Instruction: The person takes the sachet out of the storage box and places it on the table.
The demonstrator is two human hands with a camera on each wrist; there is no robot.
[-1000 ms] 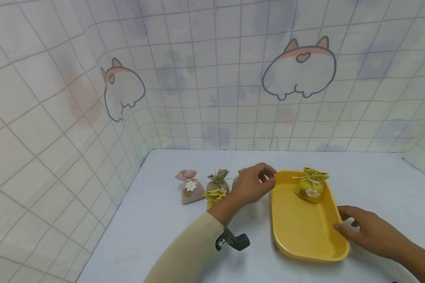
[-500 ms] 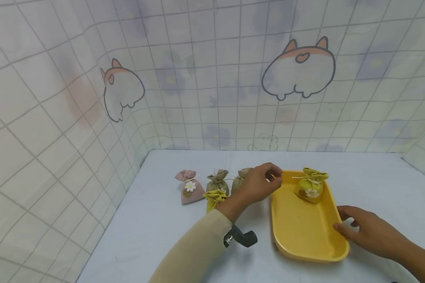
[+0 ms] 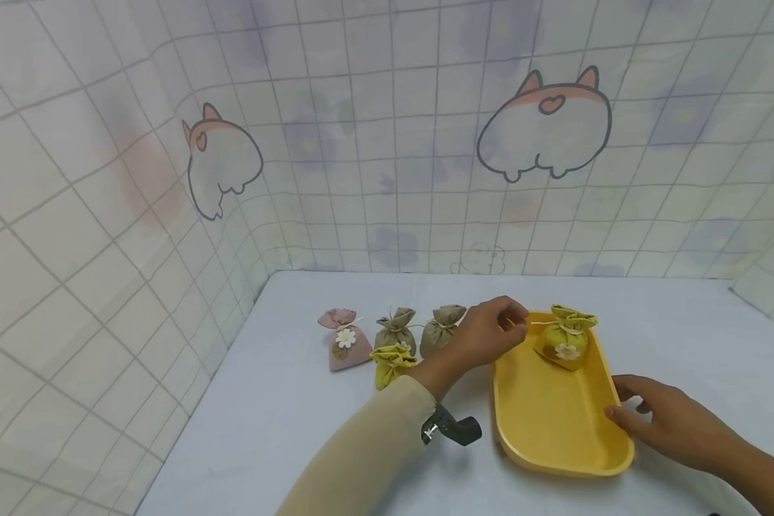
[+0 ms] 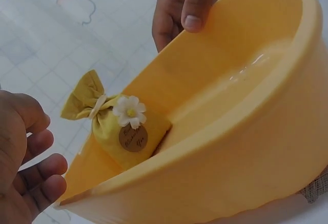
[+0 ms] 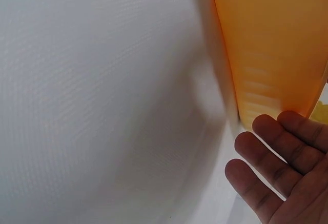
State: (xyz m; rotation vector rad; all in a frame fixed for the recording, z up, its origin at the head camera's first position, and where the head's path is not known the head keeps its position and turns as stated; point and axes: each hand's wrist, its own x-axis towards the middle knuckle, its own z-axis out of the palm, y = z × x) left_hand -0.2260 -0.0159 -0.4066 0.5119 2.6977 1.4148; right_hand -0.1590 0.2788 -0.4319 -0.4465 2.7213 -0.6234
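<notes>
A yellow plastic tray (image 3: 548,416) stands on the white table, holding a yellow-green drawstring sachet (image 3: 564,344) at its far end. The sachet (image 4: 128,131) bears a white flower and a round brown tag. My left hand (image 3: 492,333) hovers at the tray's far left corner, fingers loosely bent, nothing between them; in the left wrist view that hand (image 4: 28,157) is apart from the sachet. My right hand (image 3: 677,426) holds the tray's right rim, thumb over the edge and fingers outside. Those fingers (image 5: 277,162) look fairly straight in the right wrist view.
Left of the tray lie a pink sachet (image 3: 348,344), two grey-green sachets, one nearer the middle (image 3: 396,333) and one (image 3: 440,330) partly behind my left hand, and a yellow sachet (image 3: 390,364) by my forearm. A patterned cloth wall (image 3: 387,143) rises behind the table.
My left hand has shifted right, from beside the grey-green sachet to the tray's far left corner, uncovering more of that sachet. The right hand and the tray stay put.
</notes>
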